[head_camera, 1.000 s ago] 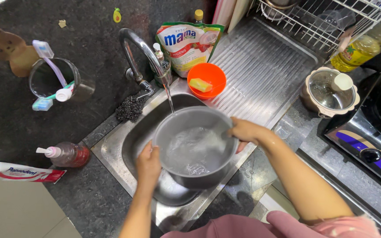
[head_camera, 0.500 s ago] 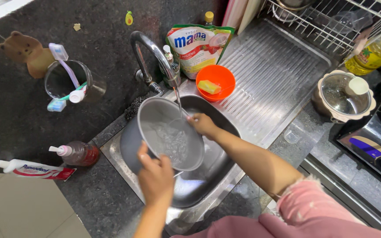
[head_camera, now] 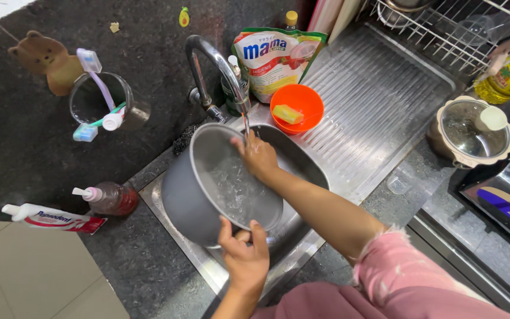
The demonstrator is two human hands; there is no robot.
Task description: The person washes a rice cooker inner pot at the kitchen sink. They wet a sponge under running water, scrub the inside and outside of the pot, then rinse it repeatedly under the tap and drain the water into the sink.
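Observation:
A grey metal pot [head_camera: 196, 183] is tilted over the steel sink [head_camera: 302, 162], its mouth turned toward me, with water inside. My left hand [head_camera: 243, 254] grips the pot's near rim from below. My right hand [head_camera: 258, 155] reaches into the pot under the thin stream from the curved tap [head_camera: 211, 59], fingers pressed to the inner wall. It holds nothing that I can see.
An orange bowl [head_camera: 297, 107] with a yellow sponge sits behind the sink beside a soap pouch [head_camera: 278, 56]. A steel scourer [head_camera: 182, 140], a soap pump bottle [head_camera: 108, 198], a toothpaste tube [head_camera: 54, 218] and a cup of toothbrushes [head_camera: 101, 100] lie left. A lidded pot [head_camera: 473, 133] stands right.
The pot tipped from level to tilted and moved left. My left hand slid from its left rim to the near rim. My right hand went from the right rim into the pot under the stream.

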